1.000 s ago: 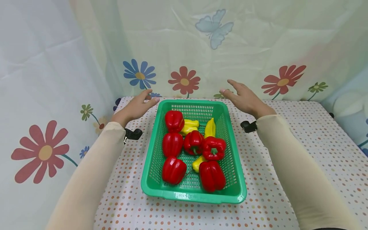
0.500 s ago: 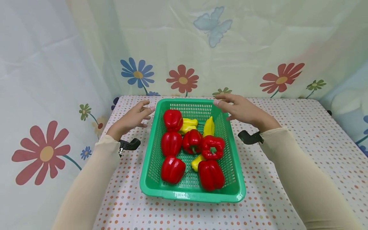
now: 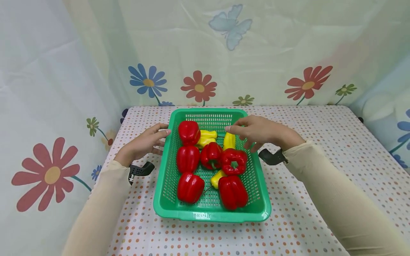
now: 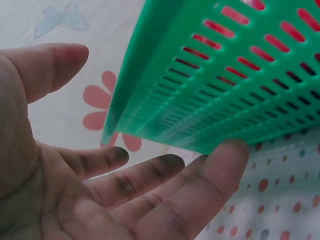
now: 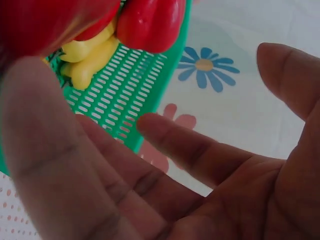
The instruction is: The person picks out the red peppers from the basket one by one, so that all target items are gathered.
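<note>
A green plastic basket (image 3: 213,216) stands on the table, holding several glossy red bell peppers (image 3: 187,159) and several yellow peppers (image 3: 208,134). My left hand (image 3: 143,144) is beside the basket's left rim, fingers loosely spread and holding nothing. In the left wrist view its fingertips (image 4: 227,157) lie close to the slotted wall; whether they touch it I cannot tell. My right hand (image 3: 264,131) reaches over the right rim, its thumb in front of an upright yellow pepper (image 3: 229,143). Nothing is in its grasp; in the right wrist view the fingers (image 5: 185,145) are spread apart.
A dotted cloth (image 3: 317,135) covers the table. Behind and to the left hangs a curtain (image 3: 272,46) printed with flowers and a butterfly. Black wrist cameras (image 3: 141,169) sit at both cuffs.
Both hands have come down and nearer to me. The left has settled by the basket's left rim; the right has moved left over the right rim. The basket and peppers keep their places.
</note>
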Demonstrator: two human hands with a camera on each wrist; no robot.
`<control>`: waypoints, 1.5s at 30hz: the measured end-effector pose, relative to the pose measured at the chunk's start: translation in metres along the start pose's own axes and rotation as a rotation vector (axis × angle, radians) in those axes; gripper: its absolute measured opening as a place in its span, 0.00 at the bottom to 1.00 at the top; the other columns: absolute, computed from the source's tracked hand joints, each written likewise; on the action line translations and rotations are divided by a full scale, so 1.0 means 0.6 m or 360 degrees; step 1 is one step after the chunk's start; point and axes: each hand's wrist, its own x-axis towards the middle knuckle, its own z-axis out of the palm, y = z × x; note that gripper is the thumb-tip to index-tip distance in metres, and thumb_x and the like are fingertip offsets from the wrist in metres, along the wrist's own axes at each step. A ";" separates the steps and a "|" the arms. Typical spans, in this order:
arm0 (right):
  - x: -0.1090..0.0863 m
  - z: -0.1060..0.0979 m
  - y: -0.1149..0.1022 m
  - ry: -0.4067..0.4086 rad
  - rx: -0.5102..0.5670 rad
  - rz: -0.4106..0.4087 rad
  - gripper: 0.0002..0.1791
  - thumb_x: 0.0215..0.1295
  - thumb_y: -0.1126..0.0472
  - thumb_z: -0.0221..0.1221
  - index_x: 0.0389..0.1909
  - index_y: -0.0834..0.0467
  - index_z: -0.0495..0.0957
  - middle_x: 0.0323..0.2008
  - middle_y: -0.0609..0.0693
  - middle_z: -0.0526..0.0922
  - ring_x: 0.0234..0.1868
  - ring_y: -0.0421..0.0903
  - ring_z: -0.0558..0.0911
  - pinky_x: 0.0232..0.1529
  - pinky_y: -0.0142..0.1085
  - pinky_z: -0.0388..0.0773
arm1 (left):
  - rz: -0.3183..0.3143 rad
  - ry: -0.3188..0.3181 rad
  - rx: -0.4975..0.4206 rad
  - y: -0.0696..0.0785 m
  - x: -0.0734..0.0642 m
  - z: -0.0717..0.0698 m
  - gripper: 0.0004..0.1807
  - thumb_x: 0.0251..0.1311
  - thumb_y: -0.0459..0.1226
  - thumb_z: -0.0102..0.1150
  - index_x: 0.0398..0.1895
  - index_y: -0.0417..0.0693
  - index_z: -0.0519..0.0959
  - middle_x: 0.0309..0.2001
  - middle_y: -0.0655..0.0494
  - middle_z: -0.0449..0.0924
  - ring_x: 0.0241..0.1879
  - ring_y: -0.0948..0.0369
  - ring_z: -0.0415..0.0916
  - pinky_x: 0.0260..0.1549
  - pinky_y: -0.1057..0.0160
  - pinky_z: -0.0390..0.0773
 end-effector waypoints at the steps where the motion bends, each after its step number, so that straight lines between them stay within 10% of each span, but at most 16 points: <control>1: 0.001 0.002 -0.001 -0.0004 -0.0025 0.0016 0.40 0.75 0.35 0.55 0.73 0.62 0.68 0.57 0.67 0.78 0.43 0.56 0.89 0.37 0.47 0.91 | -0.0002 -0.0008 -0.0010 -0.001 0.000 0.002 0.33 0.81 0.49 0.44 0.81 0.44 0.53 0.69 0.36 0.70 0.63 0.38 0.77 0.55 0.43 0.85; 11: 0.011 0.019 -0.024 -0.0090 -0.0312 0.0092 0.40 0.72 0.35 0.59 0.67 0.66 0.74 0.58 0.64 0.81 0.33 0.50 0.89 0.38 0.42 0.90 | 0.0017 -0.0078 -0.0107 -0.010 -0.001 0.016 0.32 0.82 0.45 0.44 0.80 0.41 0.52 0.65 0.31 0.72 0.52 0.50 0.85 0.48 0.45 0.88; 18: 0.023 0.038 -0.045 -0.0135 -0.0601 0.0124 0.27 0.68 0.37 0.61 0.37 0.60 0.83 0.28 0.51 0.85 0.30 0.47 0.85 0.36 0.37 0.85 | 0.0034 -0.0083 -0.0175 -0.015 0.002 0.024 0.33 0.81 0.40 0.46 0.82 0.43 0.48 0.64 0.31 0.72 0.48 0.52 0.86 0.46 0.45 0.89; 23: 0.033 0.054 -0.049 -0.0174 -0.0738 0.0184 0.25 0.65 0.37 0.66 0.32 0.57 0.79 0.25 0.50 0.81 0.29 0.46 0.83 0.32 0.34 0.83 | 0.0018 -0.0055 -0.0203 -0.016 0.002 0.030 0.33 0.80 0.37 0.47 0.82 0.46 0.49 0.63 0.33 0.72 0.46 0.52 0.86 0.44 0.45 0.89; 45: 0.032 0.082 -0.051 -0.0173 -0.0777 0.0100 0.13 0.62 0.51 0.67 0.25 0.55 0.81 0.20 0.46 0.76 0.26 0.44 0.78 0.27 0.32 0.75 | 0.0013 0.0010 -0.0191 -0.018 -0.004 0.038 0.33 0.79 0.38 0.49 0.82 0.46 0.51 0.64 0.31 0.72 0.46 0.49 0.86 0.43 0.43 0.89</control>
